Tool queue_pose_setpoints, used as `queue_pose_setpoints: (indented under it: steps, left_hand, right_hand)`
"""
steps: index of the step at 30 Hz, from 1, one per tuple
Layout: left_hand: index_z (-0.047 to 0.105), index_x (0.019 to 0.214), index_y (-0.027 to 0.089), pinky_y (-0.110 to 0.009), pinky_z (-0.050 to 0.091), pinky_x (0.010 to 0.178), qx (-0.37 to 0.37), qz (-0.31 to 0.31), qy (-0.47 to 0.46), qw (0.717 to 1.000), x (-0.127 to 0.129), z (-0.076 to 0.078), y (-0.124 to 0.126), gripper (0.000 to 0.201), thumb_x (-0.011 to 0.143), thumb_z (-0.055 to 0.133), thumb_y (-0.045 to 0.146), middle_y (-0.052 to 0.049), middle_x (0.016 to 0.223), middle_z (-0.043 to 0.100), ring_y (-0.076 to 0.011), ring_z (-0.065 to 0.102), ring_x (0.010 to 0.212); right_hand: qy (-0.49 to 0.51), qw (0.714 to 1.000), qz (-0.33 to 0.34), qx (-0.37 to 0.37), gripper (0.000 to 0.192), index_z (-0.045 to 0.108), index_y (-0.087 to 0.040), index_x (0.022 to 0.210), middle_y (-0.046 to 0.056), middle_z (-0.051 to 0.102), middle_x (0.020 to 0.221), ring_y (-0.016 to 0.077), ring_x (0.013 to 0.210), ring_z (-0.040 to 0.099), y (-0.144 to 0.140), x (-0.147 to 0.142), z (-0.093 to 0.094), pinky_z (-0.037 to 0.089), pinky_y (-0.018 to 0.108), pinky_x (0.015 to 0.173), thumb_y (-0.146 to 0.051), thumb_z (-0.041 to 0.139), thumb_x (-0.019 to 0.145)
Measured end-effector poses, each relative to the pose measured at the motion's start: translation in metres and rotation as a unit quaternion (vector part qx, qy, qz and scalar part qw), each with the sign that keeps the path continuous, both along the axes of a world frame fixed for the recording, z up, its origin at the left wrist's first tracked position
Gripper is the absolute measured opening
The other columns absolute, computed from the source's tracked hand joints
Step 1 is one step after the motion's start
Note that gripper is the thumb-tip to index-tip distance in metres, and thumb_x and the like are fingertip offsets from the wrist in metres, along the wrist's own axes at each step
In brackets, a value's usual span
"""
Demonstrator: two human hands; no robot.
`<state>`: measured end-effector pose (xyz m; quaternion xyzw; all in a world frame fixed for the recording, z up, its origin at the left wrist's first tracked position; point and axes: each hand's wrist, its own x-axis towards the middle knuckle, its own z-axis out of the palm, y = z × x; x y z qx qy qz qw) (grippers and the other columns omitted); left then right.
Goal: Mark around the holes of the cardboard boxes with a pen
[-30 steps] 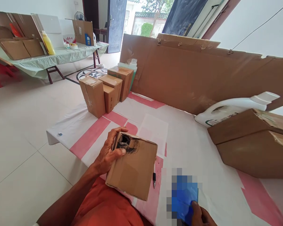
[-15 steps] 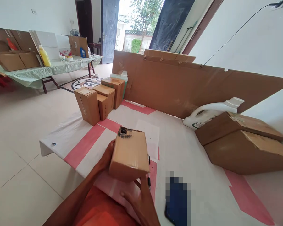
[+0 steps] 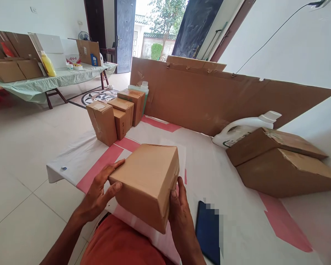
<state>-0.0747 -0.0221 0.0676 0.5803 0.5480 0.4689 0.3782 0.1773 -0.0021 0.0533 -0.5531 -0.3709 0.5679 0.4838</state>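
Low in the centre of the frame, both hands grasp a closed box [image 3: 147, 180] and hold it tilted above the near edge of the table [image 3: 226, 206]. The left hand [image 3: 99, 193] clasps its left side, fingers spread along the edge; the right hand [image 3: 180, 211] presses flat on its right side. A dark phone [image 3: 206, 232] lies on the table just right of the right hand. Four small boxes [image 3: 114, 117] stand at the far left corner. At right, a white jug [image 3: 244, 129] lies behind a flattened carton [image 3: 281, 162]. A cardboard sheet [image 3: 209, 95] stands across the back.
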Motion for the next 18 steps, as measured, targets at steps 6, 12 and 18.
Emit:
queue_pose_setpoints:
  steps: [6,12,18]
  left_hand:
    - [0.076,0.127,0.023,-0.039,0.055,0.088,-0.022,0.060,0.015,0.998,-0.009,0.016,0.009,0.065,0.097,0.055,0.076,-0.011,0.122,0.076,-0.0302,0.067,0.105]
    - [0.075,0.127,0.017,-0.035,0.049,0.073,-0.033,0.099,-0.037,0.994,-0.014,-0.019,0.037,0.088,0.100,0.027,0.086,-0.008,0.095,0.073,-0.0214,0.058,0.077]
    - [0.058,0.156,0.024,-0.050,0.049,0.113,-0.037,0.061,-0.109,0.991,-0.009,-0.070,0.010,0.095,0.093,0.038,0.092,-0.018,0.146,0.067,-0.0369,0.060,0.135]
  right_hand:
    - [0.117,0.981,0.121,-0.098,0.088,0.059,-0.019,0.152,0.016,0.084,0.104,0.0297,0.076,0.082,-0.007,-0.008,-0.006,0.064,0.037,0.061,-0.079,0.070,0.089]
    - [0.003,0.976,0.167,-0.139,0.083,0.066,-0.017,0.129,0.011,0.078,0.083,0.0236,0.057,0.073,-0.001,0.002,-0.038,0.053,0.029,0.045,-0.089,0.058,0.088]
    - [-0.143,0.981,0.131,0.011,0.082,0.058,-0.030,0.153,0.014,0.063,0.152,0.0374,0.133,0.064,0.005,0.007,-0.068,0.064,0.046,0.091,-0.082,0.064,0.090]
